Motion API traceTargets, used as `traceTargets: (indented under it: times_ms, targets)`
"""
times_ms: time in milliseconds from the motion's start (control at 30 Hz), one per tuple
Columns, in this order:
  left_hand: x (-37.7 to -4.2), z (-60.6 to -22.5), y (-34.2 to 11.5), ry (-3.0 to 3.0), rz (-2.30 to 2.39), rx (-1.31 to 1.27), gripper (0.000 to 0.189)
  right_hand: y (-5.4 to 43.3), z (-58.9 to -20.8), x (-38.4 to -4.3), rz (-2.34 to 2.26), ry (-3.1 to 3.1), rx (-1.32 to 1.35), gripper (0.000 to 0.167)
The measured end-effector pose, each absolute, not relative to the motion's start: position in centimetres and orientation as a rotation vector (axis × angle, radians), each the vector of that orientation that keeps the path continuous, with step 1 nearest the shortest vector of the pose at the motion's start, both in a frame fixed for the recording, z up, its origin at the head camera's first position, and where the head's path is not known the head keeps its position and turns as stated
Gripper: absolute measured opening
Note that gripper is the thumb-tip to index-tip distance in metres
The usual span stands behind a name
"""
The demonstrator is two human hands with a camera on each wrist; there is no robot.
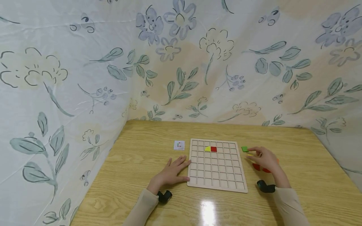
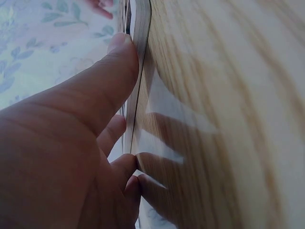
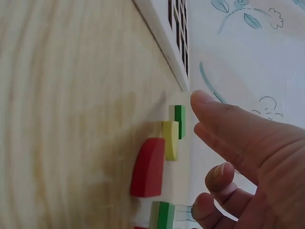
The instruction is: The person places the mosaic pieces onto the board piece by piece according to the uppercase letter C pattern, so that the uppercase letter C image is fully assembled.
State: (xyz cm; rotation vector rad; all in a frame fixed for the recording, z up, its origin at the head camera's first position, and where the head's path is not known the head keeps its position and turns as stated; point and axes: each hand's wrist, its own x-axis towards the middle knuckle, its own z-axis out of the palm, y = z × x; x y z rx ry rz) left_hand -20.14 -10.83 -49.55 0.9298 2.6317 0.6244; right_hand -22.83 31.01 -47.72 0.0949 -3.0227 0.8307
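Observation:
A wooden grid board (image 1: 214,176) lies on the table, with a yellow rounded piece (image 1: 208,148) and a red square (image 1: 213,149) side by side in its upper cells. My left hand (image 1: 171,173) rests at the board's left side, fingers spread; its thumb (image 2: 116,62) touches the edge. Right of the board, my right hand (image 1: 265,158) hovers over loose pieces, thumb and index finger apart and nothing between them. Nearest its fingertips is a green square (image 1: 244,149), with a yellow piece (image 3: 170,140) and a red curved piece (image 3: 148,167) close by. The hand partly covers other pieces.
A small printed grid card (image 1: 179,145) lies left of the board's far corner. An orange piece (image 1: 278,161) peeks out behind the right hand. Both wrists wear black devices (image 1: 266,186). Flowered cloth (image 1: 181,78) hangs along the table's back and left side.

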Motion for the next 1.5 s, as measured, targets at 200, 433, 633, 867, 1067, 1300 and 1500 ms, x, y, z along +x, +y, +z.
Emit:
traceTargets:
  times_ms: [200, 433, 633, 867, 1067, 1300, 1500]
  targets:
    - [-20.1, -49.7, -10.8, 2.634, 0.62, 0.923, 0.072, 31.5, -48.0, -22.5, 0.793, -3.097, 0.018, 0.051]
    - [-20.0, -49.6, -10.8, 2.63, 0.624, 0.925, 0.072, 31.7, -48.4, -22.4, 0.765, -3.126, -0.011, 0.054]
    - [-19.9, -49.4, -10.8, 2.623, 0.629, 0.924, 0.071, 31.6, -48.8, -22.4, 0.751, -3.12, -0.044, 0.054]
    - [-19.9, -49.5, -10.8, 2.626, 0.632, 0.927, 0.071, 31.9, -48.8, -22.0, 0.753, -3.104, -0.08, 0.057]
    - [-19.9, -49.7, -10.9, 2.634, 0.618, 0.928, 0.072, 32.0, -49.0, -22.0, 0.734, -3.064, -0.04, 0.048]
    - [-20.0, -50.0, -10.9, 2.639, 0.607, 0.937, 0.072, 31.9, -49.1, -22.1, 0.74, -3.048, -0.002, 0.044]
    - [-20.1, -49.9, -10.9, 2.634, 0.611, 0.936, 0.072, 31.6, -49.0, -22.4, 0.763, -3.06, -0.035, 0.039]
